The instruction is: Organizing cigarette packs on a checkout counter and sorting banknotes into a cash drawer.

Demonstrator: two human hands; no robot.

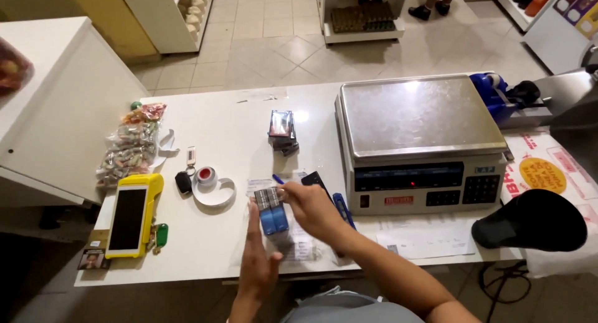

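My left hand (258, 261) stands edge-on near the counter's front, its fingers up against a small stack of blue and grey packets (271, 212). Reaching in from the right, my right hand (309, 204) pinches the top of the same packets. The packets rest on paper slips (293, 245) on the white counter (237, 136). A blue pen (278, 180) pokes out just behind my right hand. Another small stack of dark packets (282, 131) sits farther back, mid-counter.
A steel-topped weighing scale (420, 142) fills the right side. At left lie a yellow payment terminal (132, 214), a bag of wrapped sweets (129, 147), keys (184, 178) and a tape roll (206, 176). A black cap (532, 220) sits at right; shelves stand behind.
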